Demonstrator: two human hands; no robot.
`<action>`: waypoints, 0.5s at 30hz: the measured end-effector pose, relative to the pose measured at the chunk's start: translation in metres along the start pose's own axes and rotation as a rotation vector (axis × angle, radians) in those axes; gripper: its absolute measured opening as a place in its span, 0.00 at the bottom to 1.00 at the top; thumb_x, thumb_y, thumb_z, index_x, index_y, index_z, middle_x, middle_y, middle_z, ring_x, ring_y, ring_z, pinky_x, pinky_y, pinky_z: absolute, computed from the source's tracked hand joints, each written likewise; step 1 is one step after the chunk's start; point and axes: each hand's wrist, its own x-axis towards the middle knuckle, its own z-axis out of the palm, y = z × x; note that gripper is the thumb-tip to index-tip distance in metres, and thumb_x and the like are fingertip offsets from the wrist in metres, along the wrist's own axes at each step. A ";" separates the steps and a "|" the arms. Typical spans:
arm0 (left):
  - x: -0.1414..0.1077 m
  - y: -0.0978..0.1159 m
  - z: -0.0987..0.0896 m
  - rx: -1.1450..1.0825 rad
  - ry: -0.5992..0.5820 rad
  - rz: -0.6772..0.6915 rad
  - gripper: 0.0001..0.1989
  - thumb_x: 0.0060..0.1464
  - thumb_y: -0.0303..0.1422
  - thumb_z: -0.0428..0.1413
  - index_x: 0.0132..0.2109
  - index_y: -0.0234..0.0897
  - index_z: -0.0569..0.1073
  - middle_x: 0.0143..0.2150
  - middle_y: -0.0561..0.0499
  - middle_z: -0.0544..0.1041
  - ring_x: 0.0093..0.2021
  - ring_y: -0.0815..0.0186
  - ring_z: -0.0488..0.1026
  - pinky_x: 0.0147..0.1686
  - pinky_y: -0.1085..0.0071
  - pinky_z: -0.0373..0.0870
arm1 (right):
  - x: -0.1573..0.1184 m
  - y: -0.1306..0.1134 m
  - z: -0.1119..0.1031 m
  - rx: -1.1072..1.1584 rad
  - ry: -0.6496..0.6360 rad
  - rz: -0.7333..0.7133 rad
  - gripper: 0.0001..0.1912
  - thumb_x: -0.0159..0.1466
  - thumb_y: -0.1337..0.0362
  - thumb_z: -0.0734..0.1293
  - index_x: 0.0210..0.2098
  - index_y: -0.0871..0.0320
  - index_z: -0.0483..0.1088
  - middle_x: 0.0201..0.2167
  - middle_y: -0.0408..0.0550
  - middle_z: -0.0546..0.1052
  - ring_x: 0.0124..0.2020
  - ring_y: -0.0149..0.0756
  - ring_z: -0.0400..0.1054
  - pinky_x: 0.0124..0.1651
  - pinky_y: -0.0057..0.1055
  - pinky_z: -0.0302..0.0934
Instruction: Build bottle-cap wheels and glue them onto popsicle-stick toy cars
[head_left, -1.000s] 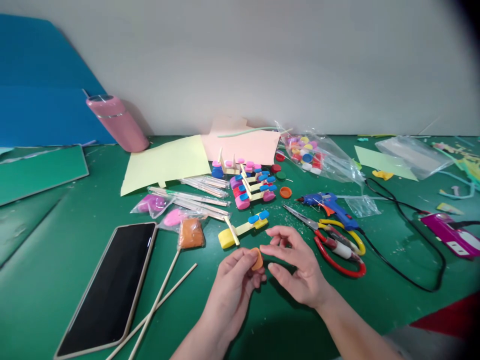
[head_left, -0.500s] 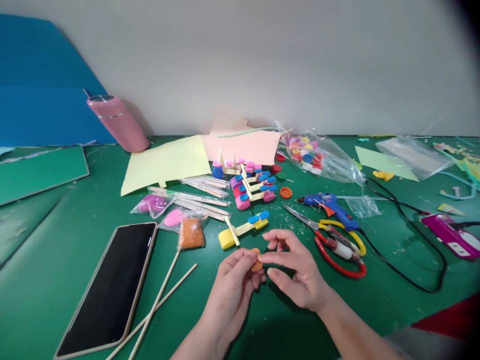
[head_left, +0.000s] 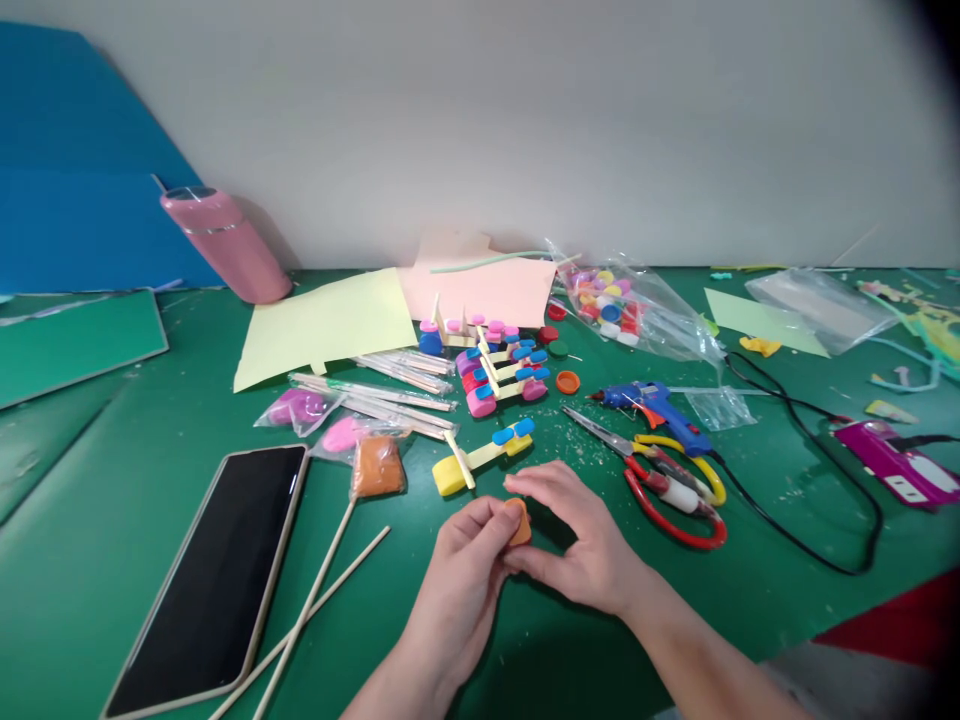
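Between the thumb and fingers of my left hand (head_left: 469,560) is a small, flat orange piece of clay (head_left: 520,524). My right hand (head_left: 581,545) curves around its right side, fingers apart. The right thumb is by the lower edge of the clay; whether it touches is unclear. Just behind my hands, a small yellow model (head_left: 480,458) with a stick frame and blue oval tops lies on the green table. Farther back stands a group of similar models (head_left: 502,375) in pink, red and purple. An orange clay packet (head_left: 379,466) rests to the left.
To the left are a phone (head_left: 214,580) and crossed wooden sticks (head_left: 315,605). Scissors (head_left: 675,495) and a blue glue gun (head_left: 656,408) with a black cord (head_left: 795,535) lie right. Behind are bundled sticks (head_left: 375,405), a bag of bottle caps (head_left: 622,305) and a pink bottle (head_left: 229,245).
My right fingers have come off the face of the orange clay and spread around it. The left hand has turned the piece slightly. The view has shifted a little.
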 end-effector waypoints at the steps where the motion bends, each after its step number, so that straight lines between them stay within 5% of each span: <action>1: 0.000 0.000 0.000 0.018 -0.013 0.006 0.07 0.45 0.30 0.59 0.24 0.31 0.72 0.19 0.56 0.65 0.20 0.77 0.58 0.21 0.80 0.56 | 0.000 0.000 0.000 -0.003 -0.003 -0.013 0.24 0.54 0.62 0.69 0.50 0.53 0.63 0.42 0.49 0.71 0.44 0.40 0.63 0.47 0.39 0.60; 15: -0.005 -0.001 0.002 -0.120 -0.158 -0.081 0.05 0.51 0.29 0.55 0.30 0.32 0.74 0.27 0.51 0.70 0.30 0.71 0.65 0.32 0.76 0.64 | 0.003 -0.004 -0.002 0.183 0.136 -0.008 0.23 0.53 0.68 0.69 0.47 0.53 0.65 0.37 0.46 0.73 0.39 0.37 0.65 0.43 0.36 0.62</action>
